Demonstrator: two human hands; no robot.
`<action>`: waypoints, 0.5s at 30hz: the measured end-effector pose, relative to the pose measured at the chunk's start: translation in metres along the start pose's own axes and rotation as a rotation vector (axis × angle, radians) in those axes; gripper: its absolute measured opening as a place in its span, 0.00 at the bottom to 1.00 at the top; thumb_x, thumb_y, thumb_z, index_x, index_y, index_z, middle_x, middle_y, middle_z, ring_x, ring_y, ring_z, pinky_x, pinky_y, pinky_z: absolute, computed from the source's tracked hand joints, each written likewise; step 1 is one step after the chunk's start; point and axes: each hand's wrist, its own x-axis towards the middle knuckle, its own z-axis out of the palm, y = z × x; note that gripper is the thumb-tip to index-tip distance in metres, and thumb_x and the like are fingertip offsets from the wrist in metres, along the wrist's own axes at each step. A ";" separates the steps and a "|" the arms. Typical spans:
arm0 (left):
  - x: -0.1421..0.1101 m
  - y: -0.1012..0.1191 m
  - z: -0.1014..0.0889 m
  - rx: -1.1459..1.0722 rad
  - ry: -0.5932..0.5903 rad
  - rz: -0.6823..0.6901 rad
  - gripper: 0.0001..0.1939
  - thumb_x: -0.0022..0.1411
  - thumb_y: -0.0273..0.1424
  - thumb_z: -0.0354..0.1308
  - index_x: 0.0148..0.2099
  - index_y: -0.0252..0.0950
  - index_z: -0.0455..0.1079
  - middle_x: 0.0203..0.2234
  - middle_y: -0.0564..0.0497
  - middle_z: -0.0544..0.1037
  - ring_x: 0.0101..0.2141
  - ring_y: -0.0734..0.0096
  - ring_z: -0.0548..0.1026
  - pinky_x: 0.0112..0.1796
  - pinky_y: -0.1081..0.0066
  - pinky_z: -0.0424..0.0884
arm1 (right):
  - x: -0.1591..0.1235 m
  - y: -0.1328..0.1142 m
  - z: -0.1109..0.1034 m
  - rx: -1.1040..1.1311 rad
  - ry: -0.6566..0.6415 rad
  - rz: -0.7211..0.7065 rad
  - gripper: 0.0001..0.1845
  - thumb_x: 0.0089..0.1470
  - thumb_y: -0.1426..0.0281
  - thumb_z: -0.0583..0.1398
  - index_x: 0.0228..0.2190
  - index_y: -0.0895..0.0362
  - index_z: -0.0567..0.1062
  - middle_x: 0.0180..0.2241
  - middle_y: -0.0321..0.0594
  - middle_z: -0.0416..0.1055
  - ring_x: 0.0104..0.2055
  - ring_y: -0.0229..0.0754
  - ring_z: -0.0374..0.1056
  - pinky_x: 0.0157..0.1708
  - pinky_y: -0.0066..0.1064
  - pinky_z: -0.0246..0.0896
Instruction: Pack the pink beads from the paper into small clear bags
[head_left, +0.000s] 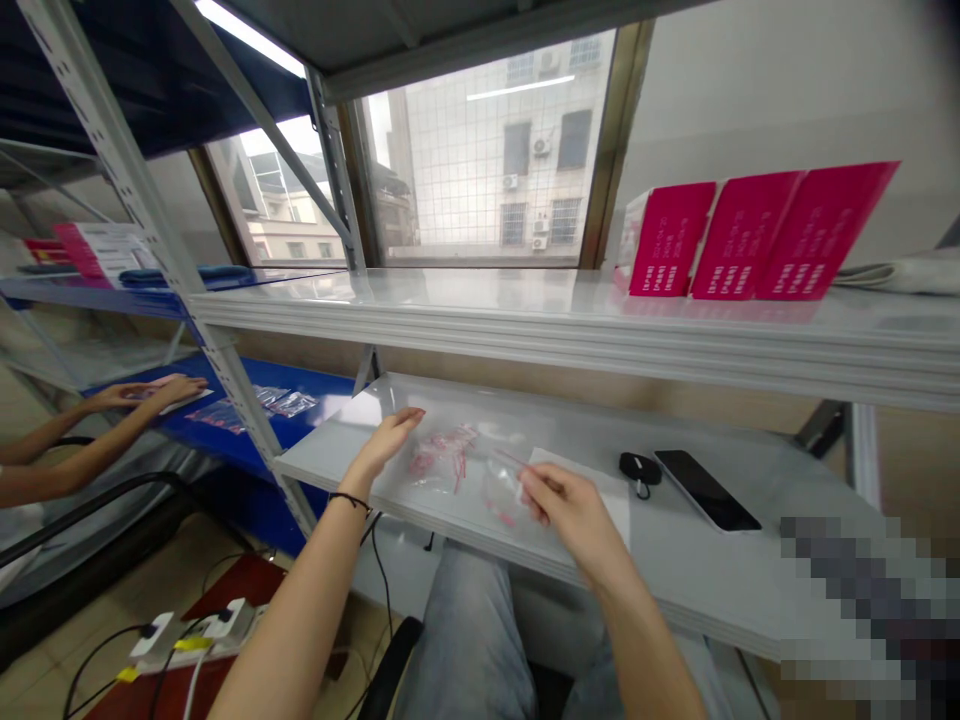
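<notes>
My right hand (566, 505) is closed in a pinch on a small clear plastic bag (499, 490) with something pink in it, held over the grey shelf top (675, 560). To the left lies a loose heap of clear bags with pink strands (444, 455); their exact kind is too blurred to tell. My left hand (386, 445), a dark band on its wrist, hovers at the heap's left edge with fingers stretched out and nothing visible in them. Partly behind my right hand lies a white sheet (616, 505).
Right of the sheet lie a black round case (639, 468) and a phone (707, 490). Pink boxes (739, 240) stand on the upper shelf (465, 315). A metal post (225, 380) rises at left; beyond it another person's hands (161, 393) work on a blue table (262, 375).
</notes>
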 end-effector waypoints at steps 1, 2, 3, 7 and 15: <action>0.005 0.004 -0.005 -0.034 -0.034 -0.005 0.29 0.63 0.50 0.54 0.56 0.35 0.74 0.57 0.40 0.76 0.58 0.51 0.71 0.57 0.58 0.64 | 0.022 -0.002 0.015 0.021 0.012 0.000 0.17 0.58 0.57 0.61 0.28 0.58 0.77 0.20 0.33 0.67 0.24 0.36 0.62 0.25 0.26 0.55; 0.011 0.008 -0.009 -0.067 -0.068 -0.012 0.30 0.62 0.52 0.54 0.56 0.35 0.74 0.56 0.39 0.77 0.57 0.51 0.72 0.56 0.58 0.65 | 0.044 -0.003 0.030 0.034 0.031 0.021 0.15 0.56 0.59 0.63 0.29 0.58 0.78 0.20 0.33 0.67 0.24 0.37 0.63 0.25 0.26 0.55; 0.016 0.012 -0.012 -0.101 -0.100 -0.017 0.33 0.63 0.55 0.52 0.56 0.35 0.74 0.54 0.39 0.78 0.56 0.52 0.73 0.54 0.59 0.66 | 0.066 -0.002 0.045 0.036 0.038 0.034 0.13 0.57 0.61 0.62 0.31 0.59 0.79 0.20 0.32 0.68 0.25 0.37 0.64 0.25 0.26 0.56; 0.033 0.022 -0.018 -0.162 -0.302 -0.035 0.41 0.65 0.60 0.41 0.60 0.33 0.71 0.52 0.36 0.79 0.52 0.55 0.76 0.49 0.63 0.69 | 0.134 0.017 0.091 0.026 0.071 0.120 0.12 0.64 0.66 0.57 0.39 0.61 0.77 0.28 0.36 0.72 0.28 0.36 0.69 0.28 0.27 0.63; 0.060 0.007 0.013 0.182 -0.322 -0.045 0.27 0.56 0.41 0.62 0.55 0.32 0.74 0.44 0.41 0.82 0.45 0.56 0.77 0.44 0.66 0.68 | 0.169 0.070 0.106 -0.174 0.072 0.357 0.17 0.64 0.64 0.61 0.51 0.58 0.73 0.50 0.45 0.73 0.45 0.45 0.73 0.44 0.42 0.73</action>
